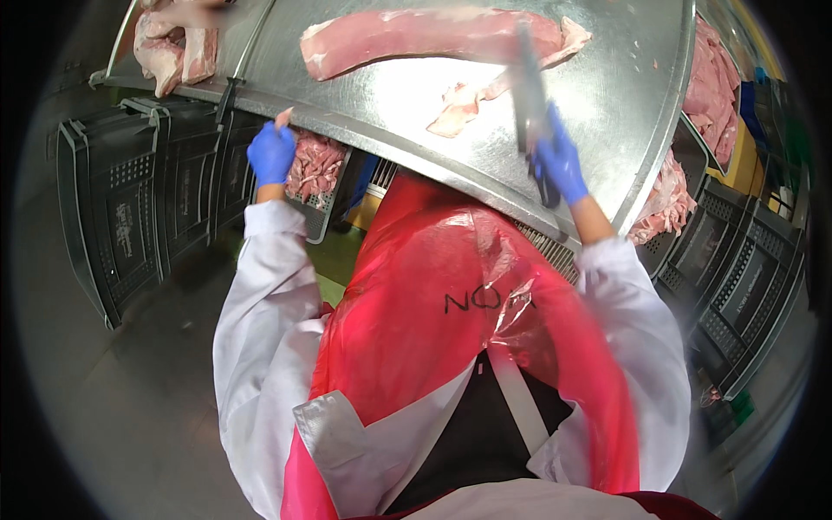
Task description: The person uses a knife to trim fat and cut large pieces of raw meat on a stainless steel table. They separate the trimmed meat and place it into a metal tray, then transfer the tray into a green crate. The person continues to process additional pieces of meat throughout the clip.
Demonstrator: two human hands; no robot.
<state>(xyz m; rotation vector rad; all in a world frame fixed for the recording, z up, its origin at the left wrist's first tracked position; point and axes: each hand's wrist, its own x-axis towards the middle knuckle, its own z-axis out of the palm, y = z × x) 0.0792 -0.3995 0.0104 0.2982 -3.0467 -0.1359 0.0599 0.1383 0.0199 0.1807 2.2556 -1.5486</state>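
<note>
A long pink pork loin (416,36) lies across the far part of the steel table (390,95). My right hand (562,160), in a blue glove, grips a knife (527,87). The blade is blurred and reaches over the loin's right part. Left of the blade, a thin strip of trimmed meat (457,111) rests flat on the steel. Beyond the table's near edge on the left, my blue-gloved left hand (271,156) pinches a small scrap of meat (284,116). That hand is beside a crate of meat trimmings (314,166).
At the table's far left lie more pieces of meat (178,48). Dark plastic crates (121,191) stand at the left, with further crates (732,277) at the right. Meat fills containers along the right edge, including a pile of pale trimmings (666,204). A red apron (425,277) covers my front.
</note>
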